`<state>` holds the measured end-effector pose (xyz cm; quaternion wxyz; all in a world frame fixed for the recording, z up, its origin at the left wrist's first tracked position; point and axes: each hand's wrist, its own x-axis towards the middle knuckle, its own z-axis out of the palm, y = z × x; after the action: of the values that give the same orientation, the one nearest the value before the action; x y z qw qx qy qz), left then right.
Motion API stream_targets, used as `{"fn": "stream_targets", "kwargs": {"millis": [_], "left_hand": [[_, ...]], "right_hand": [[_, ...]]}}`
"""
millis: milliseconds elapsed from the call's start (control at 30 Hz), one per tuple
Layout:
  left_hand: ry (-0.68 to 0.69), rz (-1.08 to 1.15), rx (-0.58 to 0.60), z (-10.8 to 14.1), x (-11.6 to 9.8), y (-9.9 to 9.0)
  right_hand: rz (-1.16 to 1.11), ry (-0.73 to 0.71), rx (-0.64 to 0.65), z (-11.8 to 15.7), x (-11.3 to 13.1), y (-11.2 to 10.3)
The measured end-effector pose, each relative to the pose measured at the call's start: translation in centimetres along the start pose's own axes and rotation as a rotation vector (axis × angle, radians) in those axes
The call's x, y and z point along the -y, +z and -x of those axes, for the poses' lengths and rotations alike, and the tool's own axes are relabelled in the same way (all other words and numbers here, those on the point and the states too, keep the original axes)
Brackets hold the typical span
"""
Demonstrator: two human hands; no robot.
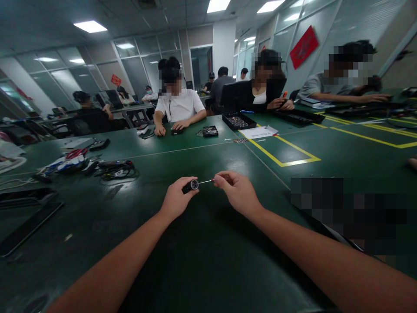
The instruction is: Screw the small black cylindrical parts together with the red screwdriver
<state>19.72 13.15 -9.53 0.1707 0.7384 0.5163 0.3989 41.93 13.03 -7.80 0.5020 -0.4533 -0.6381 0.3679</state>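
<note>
My left hand [176, 198] is closed around a small black cylinder [190, 187], whose round, light-rimmed end faces right. In my right hand [237, 191] is a screwdriver [206, 181] with a thin metal shaft and a reddish handle mostly hidden by the fingers. The shaft points left, its tip at or just beside the rim of the cylinder; whether it touches is too small to tell. Both hands are above the green table [195, 261].
Bundled cables [117, 169] lie at the left, near black trays [29, 217]. Across the table sit people, one in a white shirt [182, 106]. A black parts tray [239, 121] and a white paper [259, 132] lie farther back, beside yellow tape [299, 161].
</note>
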Motion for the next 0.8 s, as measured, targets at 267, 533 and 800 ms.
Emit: {"fn": "stream_targets", "kwargs": {"millis": [267,533,800], "left_hand": [[0.009,-0.052,-0.036,0.0,-0.3,0.1],[-0.025,-0.036,-0.051,0.1,-0.5,0.0],[-0.019,-0.035,-0.060,0.1,-0.8,0.2]], "right_hand": [[0.497,-0.125,-0.094,0.3,4.4,-2.1],[1.031,0.217,0.034,1.9,6.6,-10.8],[0.944,0.379,0.102,2.2,2.2,-14.3]]}}
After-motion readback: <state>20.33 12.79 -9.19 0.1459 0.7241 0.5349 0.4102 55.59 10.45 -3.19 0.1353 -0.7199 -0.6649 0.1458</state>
